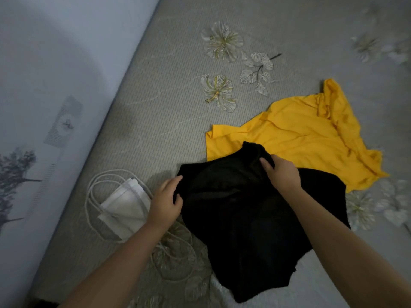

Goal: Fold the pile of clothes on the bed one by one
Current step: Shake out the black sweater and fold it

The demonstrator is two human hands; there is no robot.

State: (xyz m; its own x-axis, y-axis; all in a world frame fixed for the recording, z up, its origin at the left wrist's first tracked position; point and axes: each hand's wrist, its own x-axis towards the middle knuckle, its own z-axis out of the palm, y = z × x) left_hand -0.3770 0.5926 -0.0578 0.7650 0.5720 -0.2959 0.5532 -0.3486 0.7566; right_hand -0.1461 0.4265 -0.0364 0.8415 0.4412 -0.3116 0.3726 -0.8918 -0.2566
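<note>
A black garment point(240, 214) lies crumpled on the bed in front of me, partly over a yellow garment point(307, 134) spread behind it to the right. My left hand point(165, 201) grips the black garment's left edge, thumb and fingers curled round the cloth. At the garment's upper middle, my right hand point(281, 172) pinches a raised fold of the black fabric. Both forearms reach in from the bottom of the view.
The bed point(169, 103) has a grey sheet with printed flowers. A white folded bag with cord handles point(124, 207) lies just left of my left hand. A pale wall point(44, 63) with a tree print runs along the bed's left side.
</note>
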